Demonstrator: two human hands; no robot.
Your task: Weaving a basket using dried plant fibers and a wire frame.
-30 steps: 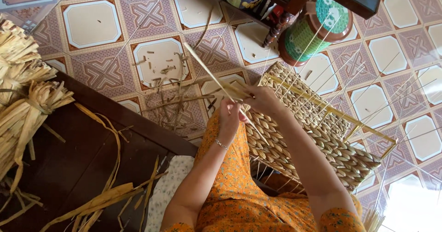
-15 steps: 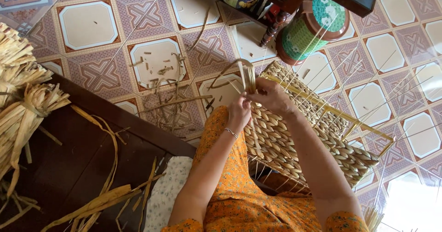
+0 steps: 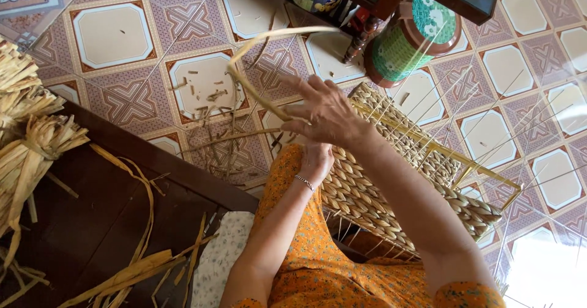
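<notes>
Comparison with the earlier views showed us the right hand (image 3: pixel 327 113) had lifted, fingers spread yet pinching one looping straw strand (image 3: pixel 257 94) above the single woven panel (image 3: pixel 391 185), advancing that weave, while the left hand (image 3: pixel 315 161) gripped its edge beneath.

Tiled floor (image 3: pixel 116 36) with straw scraps (image 3: pixel 211 94)

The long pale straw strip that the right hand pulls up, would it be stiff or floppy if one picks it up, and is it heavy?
The straw strip is probably flexible yet springy: it arcs in a smooth loop above the right hand without kinking. It looks light, being thin and flat. It may split if bent sharply, judging by the broken bits on the tiled floor.
</notes>
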